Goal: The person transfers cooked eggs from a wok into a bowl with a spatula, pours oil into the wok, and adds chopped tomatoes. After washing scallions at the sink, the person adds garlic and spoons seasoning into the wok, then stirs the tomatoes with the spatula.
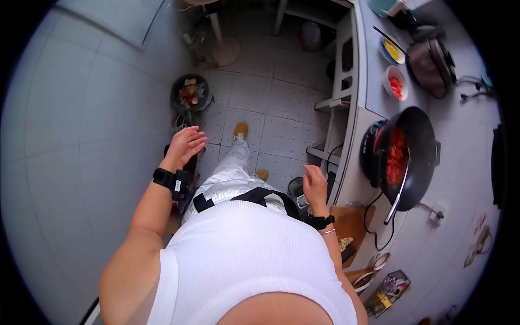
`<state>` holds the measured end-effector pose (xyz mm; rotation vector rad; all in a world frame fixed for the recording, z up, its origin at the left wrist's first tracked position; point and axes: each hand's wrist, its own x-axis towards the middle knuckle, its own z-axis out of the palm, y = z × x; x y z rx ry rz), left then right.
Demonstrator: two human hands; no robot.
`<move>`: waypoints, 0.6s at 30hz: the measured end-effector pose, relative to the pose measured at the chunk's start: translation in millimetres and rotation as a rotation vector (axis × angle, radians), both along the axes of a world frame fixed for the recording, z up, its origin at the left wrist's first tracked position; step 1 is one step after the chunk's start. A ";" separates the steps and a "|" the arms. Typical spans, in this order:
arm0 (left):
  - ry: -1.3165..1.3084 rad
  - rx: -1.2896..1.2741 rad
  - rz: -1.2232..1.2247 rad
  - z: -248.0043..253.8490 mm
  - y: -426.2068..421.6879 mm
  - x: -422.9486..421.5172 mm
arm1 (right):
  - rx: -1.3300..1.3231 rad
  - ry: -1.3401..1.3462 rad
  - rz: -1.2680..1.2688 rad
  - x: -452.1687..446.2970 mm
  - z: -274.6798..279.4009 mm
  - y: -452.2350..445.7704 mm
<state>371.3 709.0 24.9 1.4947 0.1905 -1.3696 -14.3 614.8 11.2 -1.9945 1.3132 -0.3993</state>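
Observation:
My left hand (187,146) hangs in the air at the left, fingers stretched and a little apart, with nothing in it. Just beyond it stands a bin (190,93) with scraps and eggshells. My right hand (316,187) is raised beside my hip, empty, its fingers loosely bent but not closed. To its right, a black wok (420,157) sits tilted on a cooker (372,146). Red chopped pieces that look like tomato (396,157) lie in the wok. A metal-handled utensil (401,195) rests in it, apart from my hand.
On the counter (374,86) stand a white bowl (395,83) of red pieces and a bowl (392,50) with yellow food and a dark stick across it. A brown appliance (431,67) is behind them. A black cable (374,216) hangs near the wok. Tiled floor (260,97) lies ahead.

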 end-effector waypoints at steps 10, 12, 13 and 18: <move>0.150 0.097 0.488 -70.2 117.2 66.6 | 0.158 0.188 0.506 179.1 -54.8 -66.1; 0.208 0.099 0.538 -89.9 119.1 78.7 | 0.178 0.218 0.594 221.3 -79.9 -76.5; 0.212 0.107 0.567 -99.9 123.0 81.0 | 0.186 0.222 0.624 243.5 -94.8 -77.6; 0.308 0.185 0.598 -161.3 135.1 79.7 | 0.283 0.360 0.889 346.3 -181.4 -77.1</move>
